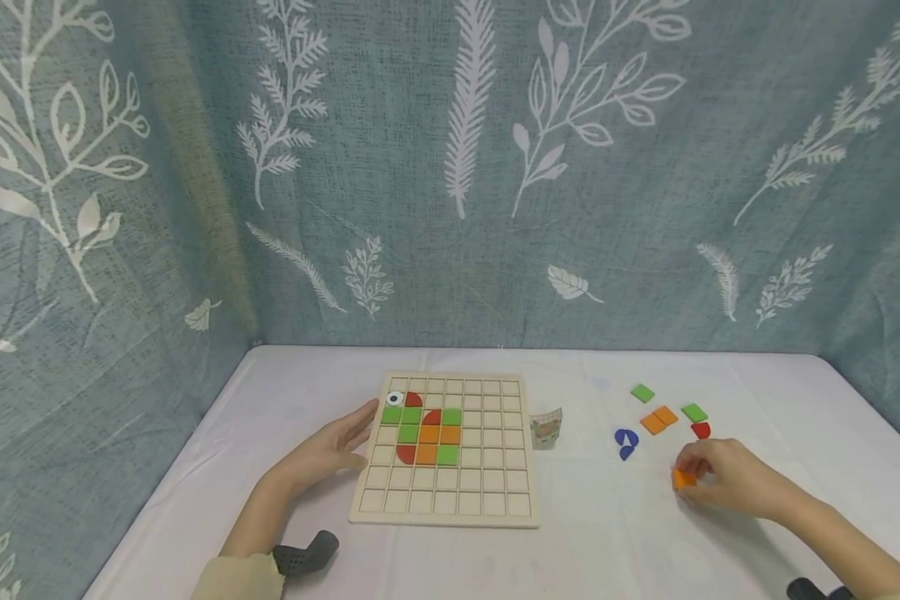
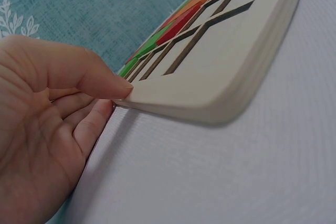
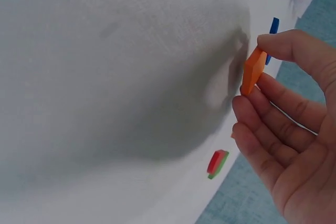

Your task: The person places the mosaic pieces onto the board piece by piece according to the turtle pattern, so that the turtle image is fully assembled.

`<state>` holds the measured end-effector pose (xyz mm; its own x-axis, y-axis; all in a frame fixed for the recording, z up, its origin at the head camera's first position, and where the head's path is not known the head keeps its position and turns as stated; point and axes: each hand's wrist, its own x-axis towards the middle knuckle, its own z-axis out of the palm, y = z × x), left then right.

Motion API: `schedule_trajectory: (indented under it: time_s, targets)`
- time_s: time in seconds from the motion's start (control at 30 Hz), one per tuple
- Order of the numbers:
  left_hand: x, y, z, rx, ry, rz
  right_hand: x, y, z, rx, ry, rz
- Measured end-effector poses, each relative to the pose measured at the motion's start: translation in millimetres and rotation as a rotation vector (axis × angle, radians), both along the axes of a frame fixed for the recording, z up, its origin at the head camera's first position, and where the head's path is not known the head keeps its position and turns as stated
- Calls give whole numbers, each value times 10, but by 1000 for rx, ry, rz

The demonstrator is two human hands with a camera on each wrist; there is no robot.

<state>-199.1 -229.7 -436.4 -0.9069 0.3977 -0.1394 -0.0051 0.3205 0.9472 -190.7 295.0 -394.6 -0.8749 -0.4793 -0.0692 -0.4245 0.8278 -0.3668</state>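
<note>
My left hand lies at the left edge of a pale wooden grid board; in the left wrist view, its thumb touches the rim and the fingers rest along the side. A patch of tiles fills part of the grid: green squares, orange squares, red quarter-round pieces and a white eye tile. Right of the board, my right hand pinches an orange square tile between thumb and fingers. That tile is tilted on edge in the right wrist view.
Beyond my right hand lie two orange tiles, a green tile, another green tile and a red piece. Blue pieces sit to its left. A small patterned card stands beside the board. A leaf-print curtain surrounds the white table.
</note>
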Motion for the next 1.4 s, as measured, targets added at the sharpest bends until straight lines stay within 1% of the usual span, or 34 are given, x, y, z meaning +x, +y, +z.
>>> schedule_trajectory:
  time_s: [0.1,0.17,0.4,0.53,0.6,0.8,1.07,1.23,1.4]
  targets:
    - [-1,4,2,-3,-1,4,-11,-2,26,-6,3,13]
    - [-1,6,4,2,-2,2,-19,3,49,-8,-12,19]
    - [-6,3,0,3,5,-4,-45,20,151,-11,-107,-4]
    - [-7,-1,-5,8,5,-7,-59,58,197,-38,-127,34]
    - [-7,-2,-4,10,6,-8,-70,73,214,-40,-135,38]
    - [-2,1,5,12,7,-8,-88,93,237,-41,-123,47]
    - [-1,10,8,8,8,-1,-88,58,223,-65,-135,49]
    - [4,13,0,6,8,7,-98,5,207,-68,-111,77]
    - [5,8,8,5,8,-3,-115,-57,190,-87,-84,113]
